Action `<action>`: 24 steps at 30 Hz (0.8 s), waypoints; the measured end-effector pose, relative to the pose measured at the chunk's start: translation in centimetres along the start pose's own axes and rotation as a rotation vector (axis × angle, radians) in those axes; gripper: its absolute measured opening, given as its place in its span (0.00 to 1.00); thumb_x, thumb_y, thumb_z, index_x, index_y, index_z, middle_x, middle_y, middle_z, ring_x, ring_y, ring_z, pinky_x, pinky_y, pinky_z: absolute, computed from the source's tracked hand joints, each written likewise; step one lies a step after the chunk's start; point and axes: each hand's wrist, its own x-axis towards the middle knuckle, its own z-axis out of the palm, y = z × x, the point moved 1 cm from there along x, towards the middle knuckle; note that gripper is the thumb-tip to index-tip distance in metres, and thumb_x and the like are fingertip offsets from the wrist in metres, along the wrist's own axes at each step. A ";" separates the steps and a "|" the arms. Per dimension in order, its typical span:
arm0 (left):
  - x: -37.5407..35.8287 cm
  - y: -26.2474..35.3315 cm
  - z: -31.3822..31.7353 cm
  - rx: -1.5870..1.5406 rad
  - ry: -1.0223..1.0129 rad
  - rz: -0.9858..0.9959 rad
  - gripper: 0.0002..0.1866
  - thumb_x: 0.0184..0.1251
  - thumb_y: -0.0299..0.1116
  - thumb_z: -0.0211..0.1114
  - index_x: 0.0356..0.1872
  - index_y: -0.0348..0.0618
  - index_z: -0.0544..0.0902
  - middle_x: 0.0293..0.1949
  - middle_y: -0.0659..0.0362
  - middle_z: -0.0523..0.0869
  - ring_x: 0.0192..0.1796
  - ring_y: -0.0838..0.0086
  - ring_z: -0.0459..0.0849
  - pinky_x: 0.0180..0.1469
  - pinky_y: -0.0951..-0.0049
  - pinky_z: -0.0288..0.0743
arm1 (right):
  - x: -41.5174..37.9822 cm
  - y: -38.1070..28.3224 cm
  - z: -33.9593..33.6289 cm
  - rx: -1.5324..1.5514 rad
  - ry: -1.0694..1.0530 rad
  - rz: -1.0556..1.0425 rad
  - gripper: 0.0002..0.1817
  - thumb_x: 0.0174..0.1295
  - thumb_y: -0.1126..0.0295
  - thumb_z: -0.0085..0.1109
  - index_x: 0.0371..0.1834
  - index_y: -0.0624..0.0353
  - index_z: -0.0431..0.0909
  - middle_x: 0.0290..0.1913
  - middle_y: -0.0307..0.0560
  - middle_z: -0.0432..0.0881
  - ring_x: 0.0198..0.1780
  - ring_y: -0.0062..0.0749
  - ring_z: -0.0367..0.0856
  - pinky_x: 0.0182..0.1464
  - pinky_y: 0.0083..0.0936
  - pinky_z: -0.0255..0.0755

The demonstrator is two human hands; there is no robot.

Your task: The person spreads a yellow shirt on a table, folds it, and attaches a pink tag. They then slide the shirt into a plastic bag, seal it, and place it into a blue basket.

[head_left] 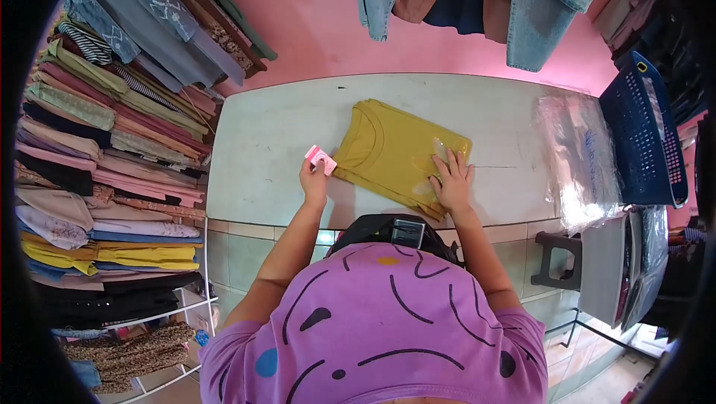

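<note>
1. Left hand (315,180) pinches a small pink-and-white card (322,161) beside the garment's left edge.
2. Right hand (453,182) lies flat, fingers spread, gripping nothing, on the folded mustard garment (399,143).
3. That garment lies mid-tabletop (257,146), left of clear plastic (578,154).

One table (253,135) bears one folded yellow shirt (410,143). There are two hands: one left hand (316,182), one right hand (452,182). One pink-and-white card (319,159) shows. On the right are one blue basket (640,143) and one stool (553,260). Overlapping plastic bags (578,158) and the clothes at left (112,143) cannot be counted exactly.
</note>
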 end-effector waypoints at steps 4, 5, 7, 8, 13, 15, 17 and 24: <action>-0.7 -0.8 0.1 -0.203 0.130 -0.136 0.13 0.64 0.25 0.55 0.50 0.38 0.72 0.35 0.59 0.81 0.35 0.79 0.80 0.35 0.81 0.73 | 0.0 -0.1 -0.4 -0.026 -0.034 0.011 0.28 0.54 0.57 0.58 0.61 0.39 0.67 0.69 0.47 0.56 0.71 0.47 0.47 0.64 0.61 0.43; -1.1 -0.3 0.2 -0.118 0.031 0.024 0.13 0.65 0.25 0.56 0.50 0.39 0.72 0.35 0.59 0.82 0.36 0.79 0.80 0.34 0.82 0.72 | 0.1 -0.1 -0.2 -0.027 -0.036 0.009 0.28 0.54 0.57 0.58 0.61 0.39 0.67 0.69 0.47 0.56 0.71 0.47 0.47 0.64 0.61 0.43; -1.2 0.9 0.1 0.151 -0.122 0.337 0.15 0.63 0.26 0.58 0.51 0.40 0.72 0.34 0.59 0.84 0.35 0.79 0.81 0.32 0.82 0.72 | 0.0 -0.2 0.1 -0.014 -0.019 0.020 0.29 0.53 0.58 0.59 0.61 0.41 0.67 0.68 0.46 0.56 0.71 0.48 0.48 0.64 0.60 0.45; -1.3 2.2 0.3 0.152 -0.126 0.331 0.15 0.63 0.26 0.58 0.51 0.40 0.72 0.34 0.59 0.84 0.35 0.79 0.81 0.32 0.82 0.72 | -0.1 -0.2 0.3 -0.016 -0.023 0.026 0.29 0.53 0.58 0.59 0.61 0.41 0.67 0.68 0.46 0.56 0.71 0.48 0.48 0.64 0.60 0.45; 1.2 4.9 2.6 0.669 -0.446 0.404 0.16 0.57 0.29 0.63 0.48 0.46 0.77 0.28 0.56 0.85 0.27 0.71 0.82 0.30 0.74 0.73 | -0.1 -0.9 0.4 -0.023 0.040 0.030 0.28 0.54 0.60 0.59 0.61 0.43 0.67 0.68 0.46 0.57 0.70 0.48 0.49 0.64 0.56 0.48; 2.1 4.7 3.5 0.697 -0.548 0.389 0.15 0.56 0.30 0.65 0.45 0.48 0.79 0.30 0.56 0.84 0.27 0.66 0.82 0.31 0.71 0.74 | -0.2 -1.3 0.0 -0.037 0.025 0.043 0.28 0.54 0.60 0.59 0.61 0.43 0.67 0.68 0.46 0.57 0.70 0.48 0.49 0.64 0.56 0.48; 2.7 4.5 4.1 0.837 -0.569 0.477 0.10 0.55 0.30 0.64 0.40 0.48 0.83 0.32 0.57 0.85 0.32 0.63 0.81 0.34 0.67 0.74 | -0.1 -1.6 -0.3 -0.050 0.010 0.055 0.28 0.54 0.60 0.58 0.61 0.43 0.67 0.68 0.46 0.57 0.70 0.48 0.49 0.64 0.56 0.49; 3.7 4.0 3.8 0.834 -0.764 0.803 0.10 0.53 0.31 0.64 0.39 0.48 0.84 0.34 0.61 0.85 0.38 0.65 0.78 0.43 0.69 0.72 | -0.8 -2.7 -0.2 -0.110 -0.002 0.174 0.27 0.56 0.60 0.57 0.62 0.40 0.66 0.69 0.47 0.56 0.70 0.50 0.49 0.64 0.56 0.50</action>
